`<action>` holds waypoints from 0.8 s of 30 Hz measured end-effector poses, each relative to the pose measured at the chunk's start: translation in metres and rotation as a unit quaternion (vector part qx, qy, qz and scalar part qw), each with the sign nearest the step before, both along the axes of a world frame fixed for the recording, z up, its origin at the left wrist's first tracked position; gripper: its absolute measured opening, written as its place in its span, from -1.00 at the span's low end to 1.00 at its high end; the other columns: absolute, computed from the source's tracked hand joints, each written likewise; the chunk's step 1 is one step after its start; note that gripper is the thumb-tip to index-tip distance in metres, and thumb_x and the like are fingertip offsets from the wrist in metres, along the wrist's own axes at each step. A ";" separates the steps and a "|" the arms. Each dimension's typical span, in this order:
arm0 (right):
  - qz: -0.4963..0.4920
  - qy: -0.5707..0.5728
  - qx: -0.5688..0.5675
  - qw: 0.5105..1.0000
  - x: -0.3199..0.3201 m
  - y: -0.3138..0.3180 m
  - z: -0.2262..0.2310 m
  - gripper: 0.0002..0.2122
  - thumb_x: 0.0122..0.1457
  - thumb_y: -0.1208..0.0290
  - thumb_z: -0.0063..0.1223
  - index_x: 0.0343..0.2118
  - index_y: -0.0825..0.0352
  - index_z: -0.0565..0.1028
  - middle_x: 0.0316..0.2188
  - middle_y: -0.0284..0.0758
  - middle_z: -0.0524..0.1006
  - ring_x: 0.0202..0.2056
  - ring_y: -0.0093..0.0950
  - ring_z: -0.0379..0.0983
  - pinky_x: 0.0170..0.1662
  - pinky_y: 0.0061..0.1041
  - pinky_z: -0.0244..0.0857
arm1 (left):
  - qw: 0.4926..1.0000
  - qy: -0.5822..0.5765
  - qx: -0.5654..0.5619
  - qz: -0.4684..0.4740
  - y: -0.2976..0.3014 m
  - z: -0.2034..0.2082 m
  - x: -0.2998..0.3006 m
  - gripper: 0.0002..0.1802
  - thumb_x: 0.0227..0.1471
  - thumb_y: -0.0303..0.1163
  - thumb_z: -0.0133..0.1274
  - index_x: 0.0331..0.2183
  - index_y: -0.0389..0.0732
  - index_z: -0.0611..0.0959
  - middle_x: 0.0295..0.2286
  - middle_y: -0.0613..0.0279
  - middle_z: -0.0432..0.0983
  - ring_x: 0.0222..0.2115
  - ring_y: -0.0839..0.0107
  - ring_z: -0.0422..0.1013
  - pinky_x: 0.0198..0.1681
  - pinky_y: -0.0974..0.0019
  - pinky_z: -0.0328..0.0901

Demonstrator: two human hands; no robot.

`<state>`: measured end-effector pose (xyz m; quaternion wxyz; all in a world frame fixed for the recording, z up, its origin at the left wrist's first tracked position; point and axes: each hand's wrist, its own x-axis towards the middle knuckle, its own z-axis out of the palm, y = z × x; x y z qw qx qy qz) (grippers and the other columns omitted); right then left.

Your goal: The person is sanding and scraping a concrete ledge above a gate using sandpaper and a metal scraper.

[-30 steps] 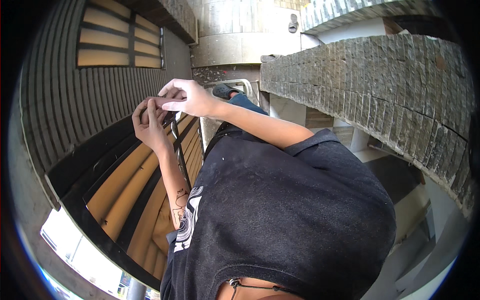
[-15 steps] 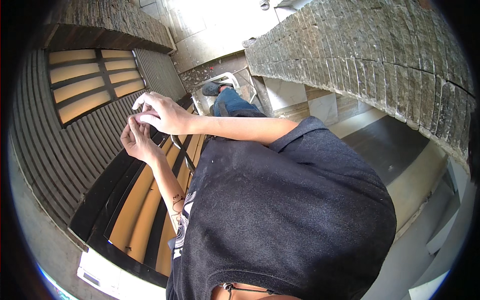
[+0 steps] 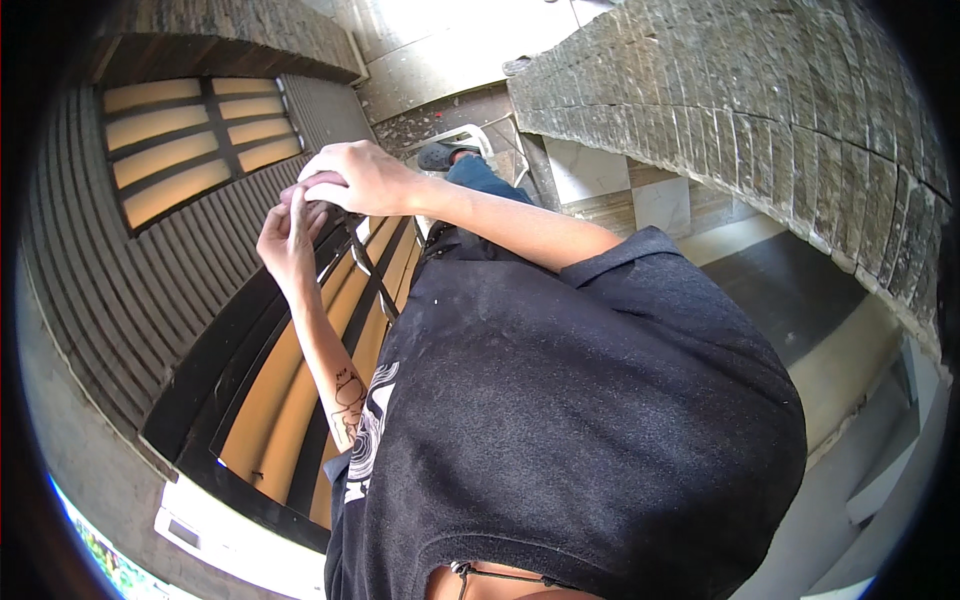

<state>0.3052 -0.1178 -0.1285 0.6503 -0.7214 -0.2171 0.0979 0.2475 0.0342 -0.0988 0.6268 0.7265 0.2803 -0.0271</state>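
1. L hand: fingers pinch small pinkish-brown piece; exact shape unclear, partly hidden.
2. R hand: curled over piece from above, fingers closed on it.
3. Piece loc: btwn both hands, in front of ribbed gray wall.
4. Nearby: blk frame w/ tan slats.

A short line of dark lettering is inked on the left forearm, just beside a line drawing. White print is borne by the dark shirt, but no words can be made out there.
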 end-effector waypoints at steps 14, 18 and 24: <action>0.091 0.213 0.147 0.962 0.017 0.026 0.010 -0.75 0.07 0.45 0.14 -0.20 0.45 0.49 -0.31 -0.22 0.58 -0.27 -0.56 0.50 -0.20 -0.59 0.39 | 0.966 -0.154 -0.090 0.188 -0.012 0.028 0.000 -0.73 0.03 -0.43 0.12 -0.21 -0.29 0.50 -0.29 0.13 0.50 -0.31 0.48 0.45 -0.24 0.47 0.35; 0.101 0.217 0.159 0.958 0.008 0.048 0.027 -0.79 0.10 0.55 0.07 -0.20 0.50 0.46 -0.27 -0.24 0.55 -0.26 -0.54 0.49 -0.19 -0.57 0.40 | 0.930 -0.158 -0.269 0.197 0.008 0.013 -0.012 -0.68 0.06 -0.36 0.08 -0.15 -0.31 0.51 -0.27 0.19 0.49 -0.29 0.48 0.43 -0.22 0.43 0.35; 0.210 0.144 0.059 0.965 0.010 0.067 0.033 -0.76 0.06 0.54 0.14 -0.21 0.49 0.43 -0.32 -0.27 0.55 -0.29 -0.59 0.48 -0.20 -0.64 0.34 | 0.937 -0.171 -0.191 0.238 0.029 0.039 -0.029 -0.61 0.04 -0.36 0.10 -0.08 -0.31 0.52 -0.20 0.22 0.51 -0.20 0.50 0.42 -0.15 0.45 0.32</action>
